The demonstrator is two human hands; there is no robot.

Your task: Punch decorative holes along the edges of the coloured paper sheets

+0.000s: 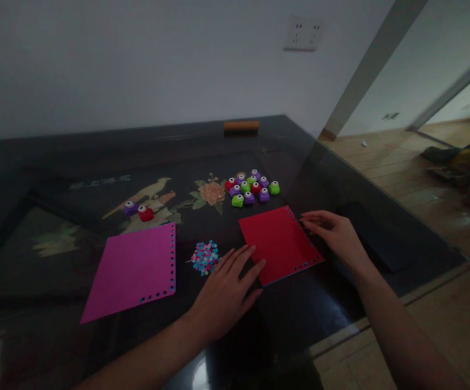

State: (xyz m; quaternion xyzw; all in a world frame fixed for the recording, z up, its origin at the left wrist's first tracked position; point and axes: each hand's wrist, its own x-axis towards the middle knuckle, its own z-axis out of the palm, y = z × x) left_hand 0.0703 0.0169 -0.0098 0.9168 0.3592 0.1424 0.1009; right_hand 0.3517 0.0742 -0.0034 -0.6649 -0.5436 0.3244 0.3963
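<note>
A red sheet of paper with small punched shapes along its right and lower right edges lies on the dark table; a thin blue edge shows beneath it. My left hand is open, its spread fingertips at the sheet's left edge. At the right edge is my right hand, fingers loosely bent with a small gap to the thumb; no grip on the paper can be made out. Left of my left hand lies a pile of pink, blue and white paper cutouts. A magenta sheet, punched along two edges, lies farther left.
Several purple, green and red craft punches cluster behind the red sheet. A purple punch and a red punch sit behind the magenta sheet. A brown cylinder lies near the wall. The glossy table ends at the right above a wooden floor.
</note>
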